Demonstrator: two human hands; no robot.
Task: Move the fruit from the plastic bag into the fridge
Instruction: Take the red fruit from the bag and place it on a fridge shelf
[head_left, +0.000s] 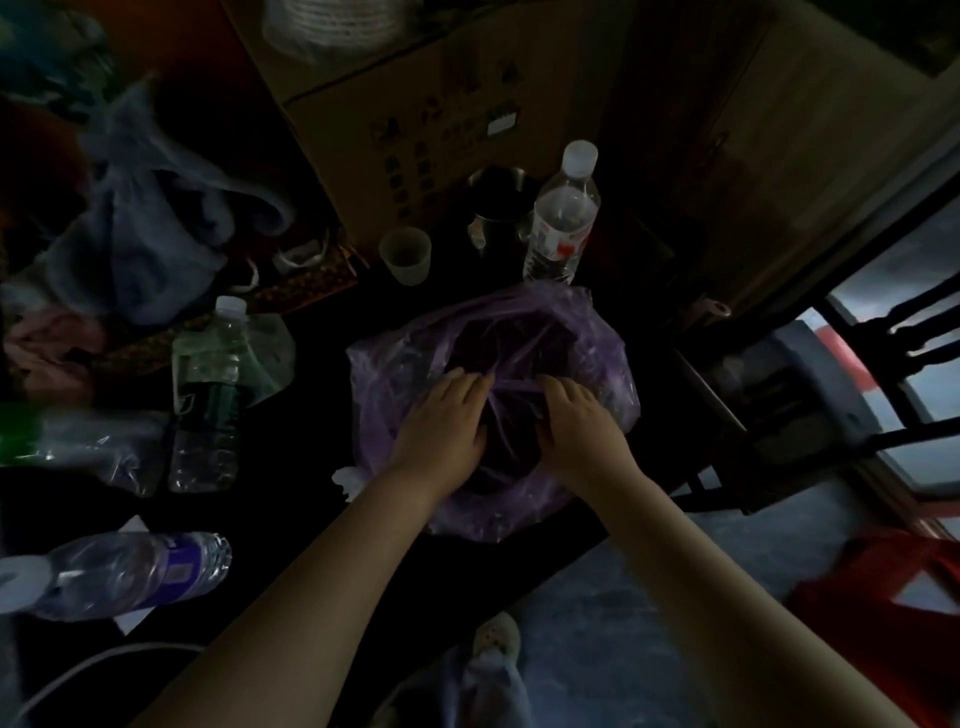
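A purple translucent plastic bag (587, 343) sits on a dark table, bulging with dark contents that I cannot make out as fruit in the dim light. My left hand (447, 421) and my right hand (576, 421) both rest on top of the bag near its twisted middle. The fingers of each hand pinch the bunched plastic there. No fridge is in view.
A water bottle (563, 218), a metal cup (501, 202) and a small plastic cup (406, 255) stand behind the bag, before a cardboard box (415, 93). More bottles (208, 395) and a bluish bag (150, 228) crowd the left. A dark chair (810, 415) stands at the right.
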